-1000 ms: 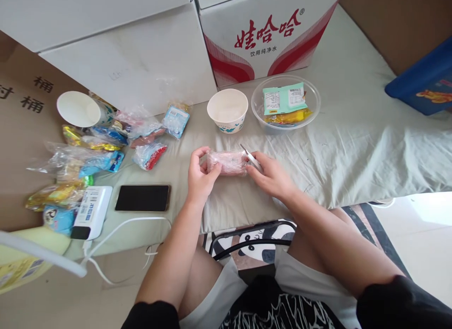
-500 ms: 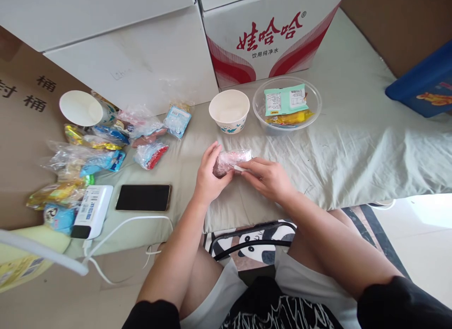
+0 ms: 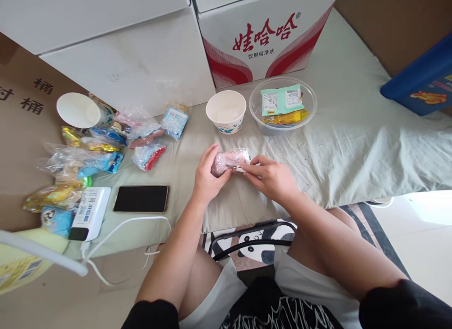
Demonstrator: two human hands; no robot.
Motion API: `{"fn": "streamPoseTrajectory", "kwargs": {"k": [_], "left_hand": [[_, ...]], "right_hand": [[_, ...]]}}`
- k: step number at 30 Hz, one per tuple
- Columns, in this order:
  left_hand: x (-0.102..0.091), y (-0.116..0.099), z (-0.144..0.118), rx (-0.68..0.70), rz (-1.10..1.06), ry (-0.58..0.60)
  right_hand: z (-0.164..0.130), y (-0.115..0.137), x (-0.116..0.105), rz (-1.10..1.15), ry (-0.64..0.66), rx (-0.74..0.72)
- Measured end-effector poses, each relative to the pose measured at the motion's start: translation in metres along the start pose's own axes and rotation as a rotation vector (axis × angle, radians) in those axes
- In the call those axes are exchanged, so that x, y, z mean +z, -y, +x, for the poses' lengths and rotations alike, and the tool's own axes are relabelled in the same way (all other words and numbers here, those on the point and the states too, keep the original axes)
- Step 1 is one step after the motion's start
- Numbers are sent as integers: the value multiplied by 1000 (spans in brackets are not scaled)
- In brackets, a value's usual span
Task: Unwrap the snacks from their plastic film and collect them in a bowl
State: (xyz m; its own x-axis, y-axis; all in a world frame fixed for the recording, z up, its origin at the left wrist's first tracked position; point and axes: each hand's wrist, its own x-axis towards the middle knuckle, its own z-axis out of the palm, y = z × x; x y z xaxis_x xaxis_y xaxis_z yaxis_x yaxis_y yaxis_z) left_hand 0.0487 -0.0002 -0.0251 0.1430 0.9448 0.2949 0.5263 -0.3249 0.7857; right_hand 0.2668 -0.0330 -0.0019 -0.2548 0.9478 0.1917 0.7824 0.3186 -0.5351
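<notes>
A pale green sheet (image 3: pixel 353 131) covers the whole work surface, creased and hanging over the near edge toward a tiled floor. At the back stand white cartons and a red-and-white printed box (image 3: pixel 261 32); brown cardboard flanks the left side. Before the box sit a clear plastic bowl (image 3: pixel 310 113) holding snack packets and a white paper cup (image 3: pixel 226 111). To the left lies a heap of wrapped snacks (image 3: pixel 95 150), with a dark phone (image 3: pixel 141 198) and a white charger (image 3: pixel 88 212) nearer the edge. Just above the middle of the sheet, the left hand (image 3: pixel 208 178) curls its fingers round the left end of a small pink packet in clear wrap (image 3: pixel 231 160), whose long axis runs left to right, nearly level. The right hand (image 3: pixel 273 178) pinches a thin white tool (image 3: pixel 240 168) against the packet's right end.
</notes>
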Motion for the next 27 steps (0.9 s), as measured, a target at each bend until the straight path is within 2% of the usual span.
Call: {"fn": "streamPoseTrajectory", "kwargs": {"k": [6,11,13,16,18,23,25,27], "left_hand": [[3,-3,2,-26,-30,-18],[3,-2,4,-51,-66,-3],[1,0,5,-58,-67,8],[-3,0,6,-70,-55,10],[-5,-2,7,-91,-88,20],[-6,-9,5,-237,-430,54],[-7,-9,3,-301,-536,33],[-9,-9,3,-337,-539,-15]], "right_hand": [[-8,-33,-17,16,-12,36],[-11,-65,-33,14,-118,114],[-9,-67,-34,-51,-175,191],[-3,-56,-26,-176,-260,265],[2,-43,-18,-163,-277,209],[10,-18,-1,100,-103,-211],[12,-14,3,123,-78,-269],[13,-13,5,133,-82,-273]]}}
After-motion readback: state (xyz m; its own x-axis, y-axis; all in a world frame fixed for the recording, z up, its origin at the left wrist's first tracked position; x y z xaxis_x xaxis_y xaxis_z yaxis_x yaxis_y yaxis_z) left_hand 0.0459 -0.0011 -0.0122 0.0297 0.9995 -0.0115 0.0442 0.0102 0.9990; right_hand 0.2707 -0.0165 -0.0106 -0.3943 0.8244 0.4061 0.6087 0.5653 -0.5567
